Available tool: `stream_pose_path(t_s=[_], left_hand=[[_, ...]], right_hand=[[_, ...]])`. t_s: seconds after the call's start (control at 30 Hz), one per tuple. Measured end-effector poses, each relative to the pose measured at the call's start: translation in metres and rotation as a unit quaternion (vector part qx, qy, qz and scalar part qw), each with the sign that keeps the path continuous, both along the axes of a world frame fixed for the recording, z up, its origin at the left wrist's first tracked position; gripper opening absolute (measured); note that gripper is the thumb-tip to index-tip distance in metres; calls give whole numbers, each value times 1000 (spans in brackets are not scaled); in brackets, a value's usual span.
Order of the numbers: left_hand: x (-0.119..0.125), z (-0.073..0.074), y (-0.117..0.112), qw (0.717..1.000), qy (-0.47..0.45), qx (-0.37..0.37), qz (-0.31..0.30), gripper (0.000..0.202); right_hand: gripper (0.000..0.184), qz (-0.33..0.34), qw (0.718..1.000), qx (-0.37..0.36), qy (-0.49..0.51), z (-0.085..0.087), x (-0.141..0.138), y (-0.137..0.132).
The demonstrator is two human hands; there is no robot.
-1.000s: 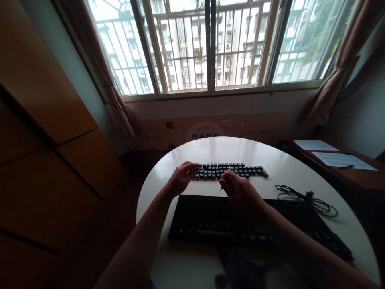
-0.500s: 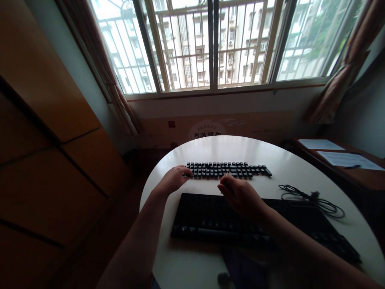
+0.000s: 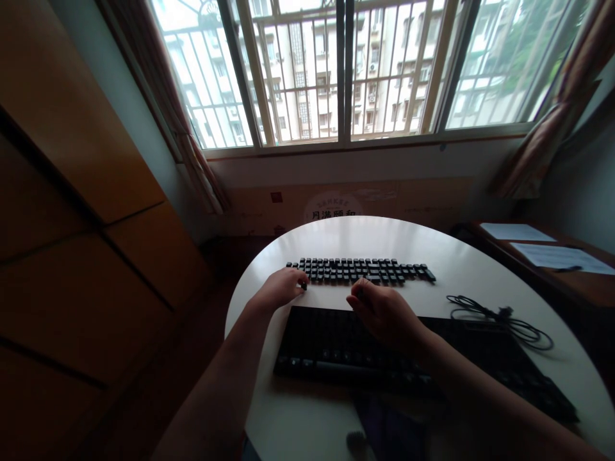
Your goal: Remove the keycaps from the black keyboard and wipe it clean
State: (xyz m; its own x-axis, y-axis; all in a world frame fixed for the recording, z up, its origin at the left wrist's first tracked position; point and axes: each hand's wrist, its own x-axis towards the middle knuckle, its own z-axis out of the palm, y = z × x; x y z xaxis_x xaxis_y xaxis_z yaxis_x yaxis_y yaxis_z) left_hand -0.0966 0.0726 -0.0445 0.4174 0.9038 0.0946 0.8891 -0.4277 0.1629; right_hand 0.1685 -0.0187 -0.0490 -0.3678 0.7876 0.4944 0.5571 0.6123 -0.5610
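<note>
Rows of loose black keycaps (image 3: 350, 270) lie on the white round table (image 3: 259, 269). At the left end of the rows, my left hand (image 3: 283, 288) is closed in a pinch on a single black keycap (image 3: 303, 286). My right hand (image 3: 377, 304) is curled into a fist just in front of the rows. A thin wire tool (image 3: 364, 278) pokes out of its fingers, mostly hidden by them. Under my right forearm lies a black keyboard (image 3: 312, 333), with keys visible along its near rows and its upper part too dark to make out.
A coiled black cable (image 3: 504, 320) rests right of the keyboard. Near the front edge are a dark purplish flat item (image 3: 389, 422) and a small dark brush-like thing (image 3: 356, 442). Papers (image 3: 557, 255) and a pen lie on a brown table (image 3: 596, 288) at right.
My left hand has drawn slightly toward me, bringing a keycap off the row's left end. Keycaps behind that hand now show. My right hand stays almost in place.
</note>
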Motion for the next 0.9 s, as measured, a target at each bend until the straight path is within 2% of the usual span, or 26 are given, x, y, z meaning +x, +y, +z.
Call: stream_pose_path(t_s=[0.4,0.9], left_hand=[[-4,-2,2,1000,16,7,2,28],[-10,-11,13,998,23,24,50,24]], right_hand=[[20,-1,1000,11,0,0,0,-1],[21,0,1000,14,-8,0,1,0]])
